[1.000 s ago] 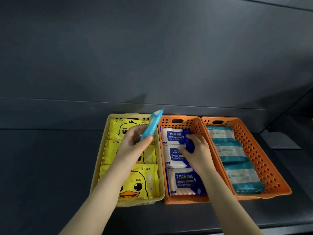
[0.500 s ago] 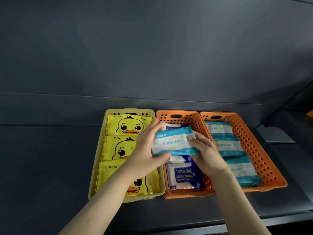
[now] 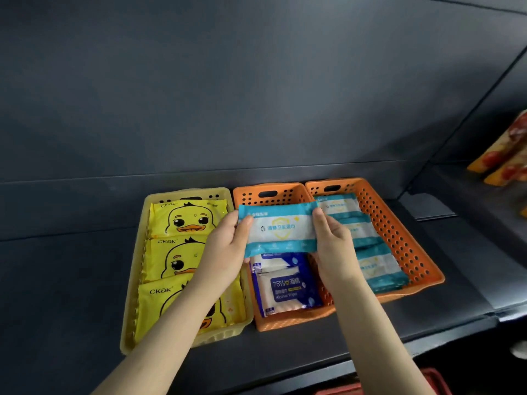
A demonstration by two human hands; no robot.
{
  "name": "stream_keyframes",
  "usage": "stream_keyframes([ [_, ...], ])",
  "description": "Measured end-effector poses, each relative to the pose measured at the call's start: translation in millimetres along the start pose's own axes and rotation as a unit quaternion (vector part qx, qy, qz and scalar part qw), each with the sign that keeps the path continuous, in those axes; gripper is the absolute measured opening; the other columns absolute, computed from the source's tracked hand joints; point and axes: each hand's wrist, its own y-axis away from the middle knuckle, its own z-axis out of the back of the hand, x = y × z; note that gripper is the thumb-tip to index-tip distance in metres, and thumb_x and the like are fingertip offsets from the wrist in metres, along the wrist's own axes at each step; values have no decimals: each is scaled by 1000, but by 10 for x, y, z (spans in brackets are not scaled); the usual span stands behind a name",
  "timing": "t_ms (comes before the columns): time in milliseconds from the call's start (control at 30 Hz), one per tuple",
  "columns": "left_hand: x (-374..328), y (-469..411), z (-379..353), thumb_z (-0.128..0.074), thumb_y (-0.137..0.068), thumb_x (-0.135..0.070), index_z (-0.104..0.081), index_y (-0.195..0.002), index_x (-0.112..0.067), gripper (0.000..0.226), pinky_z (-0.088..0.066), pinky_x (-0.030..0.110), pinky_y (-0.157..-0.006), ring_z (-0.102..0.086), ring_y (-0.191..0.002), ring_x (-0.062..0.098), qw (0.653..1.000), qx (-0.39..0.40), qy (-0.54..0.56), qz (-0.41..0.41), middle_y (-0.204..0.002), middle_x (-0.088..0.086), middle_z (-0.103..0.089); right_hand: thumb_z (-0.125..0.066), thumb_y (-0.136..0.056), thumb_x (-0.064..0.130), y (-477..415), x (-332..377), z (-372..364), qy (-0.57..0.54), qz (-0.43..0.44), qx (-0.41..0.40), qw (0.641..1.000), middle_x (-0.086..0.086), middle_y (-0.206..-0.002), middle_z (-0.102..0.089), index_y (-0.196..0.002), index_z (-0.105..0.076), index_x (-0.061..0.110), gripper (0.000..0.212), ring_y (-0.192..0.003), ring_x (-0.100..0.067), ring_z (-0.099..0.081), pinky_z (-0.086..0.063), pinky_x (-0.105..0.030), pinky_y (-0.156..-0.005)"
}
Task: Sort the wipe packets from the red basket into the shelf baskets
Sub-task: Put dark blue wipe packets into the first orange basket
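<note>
In the head view, the left hand point(image 3: 228, 249) and right hand point(image 3: 332, 246) pinch opposite ends of a teal-and-white wipe packet point(image 3: 281, 229), held flat above the middle orange basket point(image 3: 285, 320) of blue alcohol wipes. Released here, it would likely land with the wrong kind; matching packets lie in the right orange basket point(image 3: 399, 238).
</note>
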Motion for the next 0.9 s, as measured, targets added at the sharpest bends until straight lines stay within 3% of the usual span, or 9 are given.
stream_keyframes([
  [200, -165, -48, -468, -46, -99, -38, -56, -100, -36, 11, -60, 29, -71, -67, -86, -4, 992, 55, 94, 67, -100, -10, -68, -51, -98, 30, 53, 11, 493, -121, -34, -55, 991, -7, -94, -76, -103, -64, 8, 26, -90, -22, -73, -59, -37, -78],
  [300, -204, -95, -693, -44, -100, -39, -53, -100, -38, 10, -60, 28, -69, -67, -86, 2, 992, 92, 62, 56, -99, -12, -66, -51, -98, 31, 56, 124, 750, -73, -7, -61, 995, -6, -90, -76, -103, -64, 9, 26, -85, -20, -73, -61, -32, -70],
  [367, -234, -161, -807, -40, -101, -39, -52, -104, -37, 12, -59, 32, -67, -64, -79, 3, 993, 106, 34, 43, -98, -10, -64, -55, -96, 34, -8, 243, 883, 13, 24, -47, 999, -8, -93, -75, -102, -65, 8, 28, -86, -22, -73, -60, -38, -75],
  [467, -192, -354, -991, -37, -102, -36, -53, -115, -27, 23, -52, 21, -54, -60, -63, 1, 994, 105, 14, 36, -90, -4, -64, -62, -94, 29, -253, 356, 1065, 44, 58, -82, 994, -14, -88, -73, -94, -67, 4, 25, -77, -28, -71, -58, -44, -73],
  [500, -160, -437, -1053, -38, -102, -35, -53, -121, -24, 26, -53, 22, -60, -62, -68, 1, 994, 97, 12, 42, -93, -3, -66, -63, -94, 28, -381, 375, 1135, 41, 68, -114, 990, -13, -83, -71, -90, -67, 6, 23, -73, -28, -69, -57, -43, -70],
  [600, -34, -627, -1201, -44, -101, -36, -44, -139, -22, 40, -49, 40, -99, -59, -111, 12, 992, 82, -6, 95, -126, -4, -60, -61, -93, 28, -812, 399, 1334, 73, 88, -176, 978, -8, -77, -60, -82, -59, 1, 29, -71, -24, -58, -48, -38, -65],
  [733, 133, -671, -1295, -52, -97, -36, -36, -146, -30, 51, -35, 41, -113, -37, -135, 13, 982, 128, -42, 133, -148, -10, -38, -58, -93, 25, -1335, 351, 1416, 126, 39, -153, 979, -8, -76, -64, -79, -61, 9, 21, -67, -21, -63, -51, -36, -62],
  [833, 200, -736, -1279, -58, -94, -35, -41, -141, -34, 50, -40, 41, -109, -44, -129, 10, 982, 123, -24, 143, -142, -15, -43, -61, -93, 23, -1595, 280, 1318, 175, 1, -91, 980, -7, -84, -70, -88, -66, 11, 14, -72, -20, -67, -55, -30, -61],
  [900, 210, -754, -1278, -60, -93, -32, -42, -140, -33, 51, -46, 34, -102, -53, -115, 5, 982, 127, -18, 140, -138, -15, -46, -68, -86, 25, -1691, 207, 1235, 231, 7, -60, 971, -4, -93, -71, -95, -66, 17, 12, -80, -16, -68, -57, -33, -69],
])
